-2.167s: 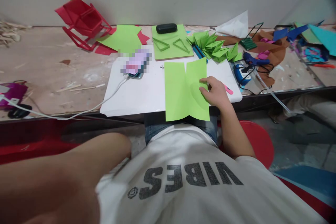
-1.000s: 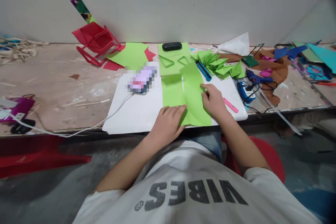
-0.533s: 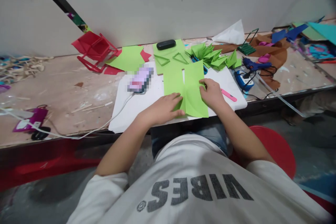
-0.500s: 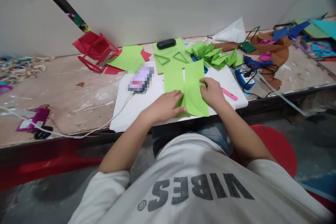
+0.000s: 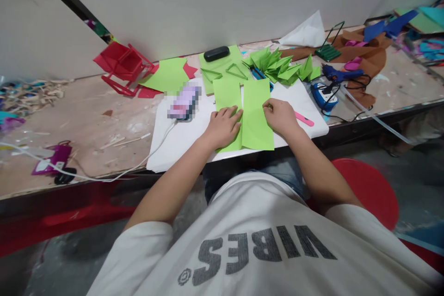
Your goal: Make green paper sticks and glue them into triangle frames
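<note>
Bright green paper (image 5: 255, 118) lies on a white board (image 5: 187, 141) in front of me, in two side-by-side panels with a narrow gap at the top. Whether the panels are joined lower down, I cannot tell. My left hand (image 5: 224, 128) rests flat on the left panel, fingers spread. At the right panel's outer edge, my right hand (image 5: 280, 115) has thumb and forefinger pinched on the paper. Just beyond that hand is a pink cutter-like tool (image 5: 304, 119), partly hidden. Folded green paper pieces (image 5: 274, 64) are heaped behind the panels.
A phone (image 5: 185, 101) on a white cable (image 5: 114, 178) sits left on the board. Behind are a red paper model (image 5: 121, 62), a black case (image 5: 217, 53) and a green sheet (image 5: 173, 74). To the right are a blue glue gun (image 5: 342, 74) and a power socket (image 5: 325, 95).
My left hand has moved up the left panel and now lies flatter with fingers spread. My right hand stays at the right edge. The paper's near edge lies flatter, and the view has shifted slightly.
</note>
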### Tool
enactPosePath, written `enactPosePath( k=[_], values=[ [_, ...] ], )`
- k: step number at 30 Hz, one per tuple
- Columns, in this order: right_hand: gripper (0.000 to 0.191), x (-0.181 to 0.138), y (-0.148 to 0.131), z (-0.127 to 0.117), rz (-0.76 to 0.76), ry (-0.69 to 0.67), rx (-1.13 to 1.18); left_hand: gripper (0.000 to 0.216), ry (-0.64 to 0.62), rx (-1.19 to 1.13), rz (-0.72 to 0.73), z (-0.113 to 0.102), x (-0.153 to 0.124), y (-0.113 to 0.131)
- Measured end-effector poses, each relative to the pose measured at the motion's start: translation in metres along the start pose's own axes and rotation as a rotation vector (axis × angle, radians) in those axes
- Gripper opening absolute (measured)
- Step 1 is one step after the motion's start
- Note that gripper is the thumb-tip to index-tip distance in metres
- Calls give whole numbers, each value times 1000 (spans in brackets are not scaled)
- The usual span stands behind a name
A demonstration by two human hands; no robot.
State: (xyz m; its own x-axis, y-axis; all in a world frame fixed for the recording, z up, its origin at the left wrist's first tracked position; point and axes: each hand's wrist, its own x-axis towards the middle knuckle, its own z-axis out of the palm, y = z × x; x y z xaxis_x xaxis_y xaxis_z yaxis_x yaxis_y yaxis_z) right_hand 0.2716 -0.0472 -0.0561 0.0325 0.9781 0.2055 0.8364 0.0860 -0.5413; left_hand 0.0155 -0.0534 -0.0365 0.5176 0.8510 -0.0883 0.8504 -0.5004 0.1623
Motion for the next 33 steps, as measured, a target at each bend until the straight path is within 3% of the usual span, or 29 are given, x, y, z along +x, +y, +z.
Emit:
enactPosePath(
  k=[10, 18, 25, 33],
  values=[
    [33, -5, 3, -3, -13, 22, 54, 72, -65, -2, -16, -4, -2, 5],
    [42, -25, -5, -14, -29, -122, -41, 72, -65, -4, -31, -3, -3, 7],
    [44, -31, -8, -18, -22, -149, -92, 73, -67, 7, -37, -2, -2, 6],
    [40, -36, -4, -22, -29, -178, 6, 76, -82, 7, -33, -1, -2, 5]
  ],
)
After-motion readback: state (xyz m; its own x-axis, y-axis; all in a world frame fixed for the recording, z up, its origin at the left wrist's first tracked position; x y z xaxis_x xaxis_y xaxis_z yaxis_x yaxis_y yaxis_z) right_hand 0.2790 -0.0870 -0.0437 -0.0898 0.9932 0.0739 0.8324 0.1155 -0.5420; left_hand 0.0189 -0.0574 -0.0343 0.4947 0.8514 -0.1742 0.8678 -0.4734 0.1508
